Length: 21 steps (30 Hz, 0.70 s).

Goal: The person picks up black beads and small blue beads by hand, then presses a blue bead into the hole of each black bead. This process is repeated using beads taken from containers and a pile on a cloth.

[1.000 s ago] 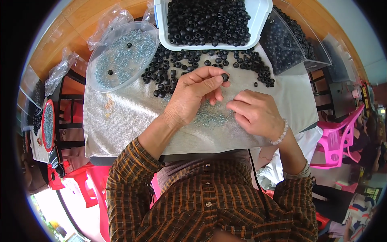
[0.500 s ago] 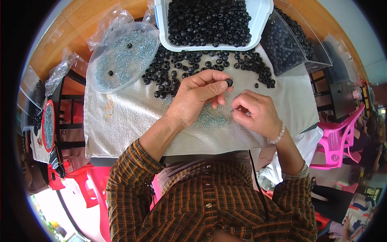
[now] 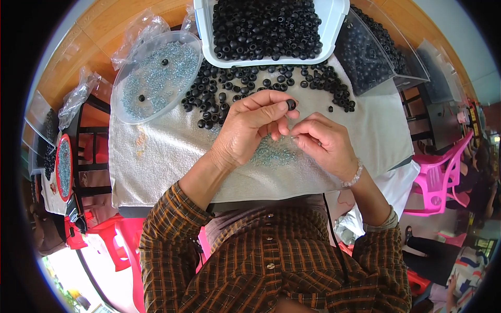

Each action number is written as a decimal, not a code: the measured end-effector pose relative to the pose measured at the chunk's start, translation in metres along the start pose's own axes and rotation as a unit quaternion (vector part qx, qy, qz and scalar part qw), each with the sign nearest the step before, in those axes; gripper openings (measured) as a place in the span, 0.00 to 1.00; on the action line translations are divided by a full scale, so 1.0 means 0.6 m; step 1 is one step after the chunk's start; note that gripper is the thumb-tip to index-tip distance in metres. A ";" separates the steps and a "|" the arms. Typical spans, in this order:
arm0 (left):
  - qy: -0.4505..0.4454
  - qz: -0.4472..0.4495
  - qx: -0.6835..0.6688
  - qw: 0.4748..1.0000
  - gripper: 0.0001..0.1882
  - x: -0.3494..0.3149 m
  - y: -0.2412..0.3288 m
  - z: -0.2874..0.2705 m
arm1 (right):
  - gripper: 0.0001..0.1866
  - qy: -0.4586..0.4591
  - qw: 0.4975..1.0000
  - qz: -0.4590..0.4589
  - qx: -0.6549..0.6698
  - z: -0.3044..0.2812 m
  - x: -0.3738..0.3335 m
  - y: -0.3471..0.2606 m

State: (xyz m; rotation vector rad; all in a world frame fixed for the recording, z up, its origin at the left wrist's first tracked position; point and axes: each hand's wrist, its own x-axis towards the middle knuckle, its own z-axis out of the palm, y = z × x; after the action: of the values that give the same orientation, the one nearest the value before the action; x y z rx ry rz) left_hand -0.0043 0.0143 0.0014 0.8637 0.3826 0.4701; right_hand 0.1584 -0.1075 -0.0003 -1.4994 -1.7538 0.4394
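Note:
Between the thumb and forefinger of my left hand (image 3: 245,122) is a round black bead (image 3: 291,105). My right hand (image 3: 327,143) is closed in a pinch close beside the left fingers; whatever sits in its fingertips is too small to make out. Below both hands, tiny clear blue-green beads (image 3: 272,152) lie scattered on the white towel (image 3: 156,175). Beyond my left hand, loose black beads (image 3: 209,96) are spread over the cloth.
A white tub (image 3: 204,39) heaped with black beads stands at the back. A clear oval container (image 3: 118,94) of small blue-green beads is at the left, two black beads on top. Clear bins (image 3: 365,68) of black beads stand at the right. Pink chairs (image 3: 436,177) flank the table.
My right hand has shifted left and slightly up, bringing its pinched fingertips nearer the left hand. The left hand keeps its black bead and has moved slightly left; the bead's dark hole now shows.

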 end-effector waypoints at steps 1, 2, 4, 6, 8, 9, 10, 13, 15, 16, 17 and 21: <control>0.004 0.006 0.010 1.000 0.09 0.000 0.000 0.000 | 0.08 -0.001 1.000 -0.001 0.000 0.001 0.000 -0.001; 0.005 0.007 0.009 1.000 0.09 0.000 -0.001 0.000 | 0.08 0.004 1.000 0.004 0.011 0.002 -0.001 -0.002; 0.015 0.036 0.072 0.997 0.10 -0.002 -0.003 0.004 | 0.08 0.009 1.000 0.008 0.020 0.003 -0.002 -0.004; 0.021 0.053 0.100 0.993 0.10 -0.003 -0.007 0.009 | 0.09 0.068 0.997 0.007 0.034 0.004 -0.004 -0.005; 0.027 0.070 0.128 0.989 0.09 -0.003 -0.012 0.009 | 0.10 0.092 0.995 0.004 0.050 0.007 -0.003 -0.012; 0.025 0.070 0.137 0.988 0.10 -0.003 -0.014 0.008 | 0.12 0.116 0.991 0.001 0.066 0.009 -0.001 -0.015; 0.022 0.070 0.147 0.986 0.10 -0.003 -0.015 0.008 | 0.12 0.116 0.991 0.000 0.066 0.011 0.001 -0.016; 0.021 0.071 0.159 0.984 0.10 -0.005 -0.013 0.015 | 0.14 0.157 0.985 -0.034 0.055 0.015 0.007 -0.019; 0.014 0.074 0.169 0.983 0.10 -0.005 -0.014 0.016 | 0.16 0.165 0.985 -0.046 -0.001 0.012 0.013 -0.029; 0.009 0.076 0.179 0.981 0.10 -0.005 -0.014 0.016 | 0.16 0.165 0.985 -0.047 -0.001 0.014 0.014 -0.027; 0.008 0.077 0.180 0.981 0.10 -0.005 -0.015 0.016 | 0.16 0.170 0.984 -0.050 -0.017 0.016 0.016 -0.023; 0.017 0.087 0.209 0.974 0.10 -0.008 -0.017 0.020 | 0.15 0.184 0.981 -0.035 -0.044 0.017 0.022 -0.023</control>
State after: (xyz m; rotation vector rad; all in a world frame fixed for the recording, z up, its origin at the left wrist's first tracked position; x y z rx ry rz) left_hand 0.0001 -0.0015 0.0011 1.3066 0.4467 0.5768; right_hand 0.1415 -0.0960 0.0069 -1.4657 -1.5409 0.0427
